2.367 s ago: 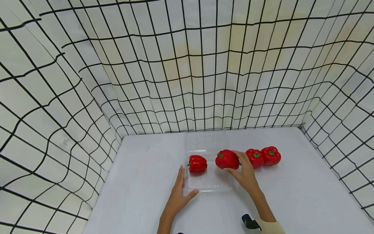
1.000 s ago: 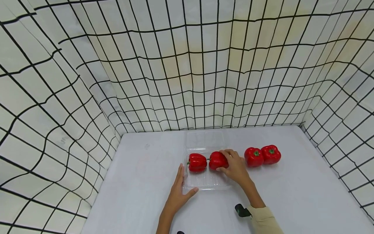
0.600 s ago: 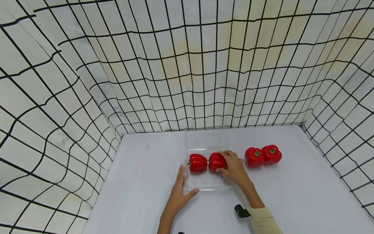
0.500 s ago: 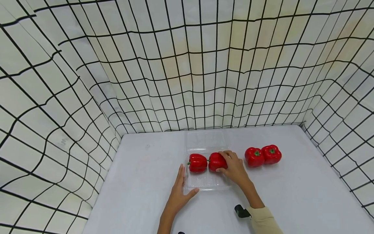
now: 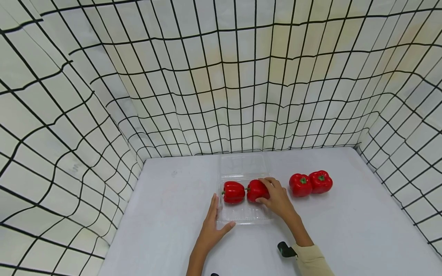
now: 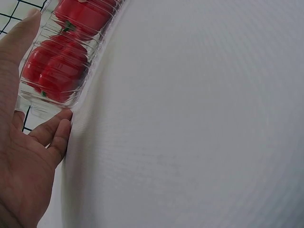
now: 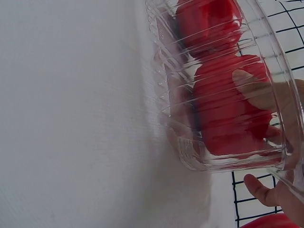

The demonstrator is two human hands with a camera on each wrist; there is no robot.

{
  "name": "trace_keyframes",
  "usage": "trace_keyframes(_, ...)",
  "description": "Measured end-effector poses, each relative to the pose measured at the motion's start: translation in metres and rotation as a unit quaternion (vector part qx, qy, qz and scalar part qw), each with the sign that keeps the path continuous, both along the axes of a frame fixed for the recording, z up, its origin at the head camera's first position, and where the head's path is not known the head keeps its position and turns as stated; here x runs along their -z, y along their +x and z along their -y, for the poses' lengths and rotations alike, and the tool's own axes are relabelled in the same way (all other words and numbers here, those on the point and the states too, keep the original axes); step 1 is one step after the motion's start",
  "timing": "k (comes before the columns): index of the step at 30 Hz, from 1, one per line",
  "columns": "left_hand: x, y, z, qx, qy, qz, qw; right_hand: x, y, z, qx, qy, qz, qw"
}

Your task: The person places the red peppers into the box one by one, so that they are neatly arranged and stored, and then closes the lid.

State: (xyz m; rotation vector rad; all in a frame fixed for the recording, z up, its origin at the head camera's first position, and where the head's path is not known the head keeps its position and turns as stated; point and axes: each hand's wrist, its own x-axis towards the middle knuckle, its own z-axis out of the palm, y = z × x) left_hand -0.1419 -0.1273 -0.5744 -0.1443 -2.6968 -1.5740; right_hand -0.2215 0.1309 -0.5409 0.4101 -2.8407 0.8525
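Note:
A clear plastic clamshell box (image 5: 238, 218) lies on the table with its lid (image 5: 243, 165) folded back. In its left half a red bell pepper (image 5: 233, 192) rests on its side, green stem to the left. My right hand (image 5: 277, 197) grips a second red bell pepper (image 5: 256, 190) inside the box, thumb on the near side and fingers over the far side. Through the box wall, the right wrist view shows the thumb (image 7: 254, 90) against this pepper. My left hand (image 5: 208, 232) lies along the box's left side, fingers straight, thumb spread toward the front edge.
To the right of the box, two more red bell peppers (image 5: 300, 185) stand side by side, stems up. The white table (image 5: 165, 214) is bounded at the back and sides by white walls with black netting (image 5: 241, 115).
My right hand has moved left and down with the second pepper, from over the box's right side into it beside the first pepper. Over the last second it barely shifts. The left hand stays put.

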Motion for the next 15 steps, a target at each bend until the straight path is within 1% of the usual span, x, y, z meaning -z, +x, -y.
trace_keyframes(4, -0.0003, -0.0001, -0.0002, 0.000, -0.001, -0.002, 1.0000, 0.0008, 0.0004, -0.0001, 0.002, -0.004, -0.006, 1.0000)
trace_keyframes(15, -0.0014, 0.0006, -0.0006, -0.003, -0.003, 0.005, 1.0000, 0.0021, 0.0013, -0.0009, 0.006, -0.022, 0.001, 0.9997)
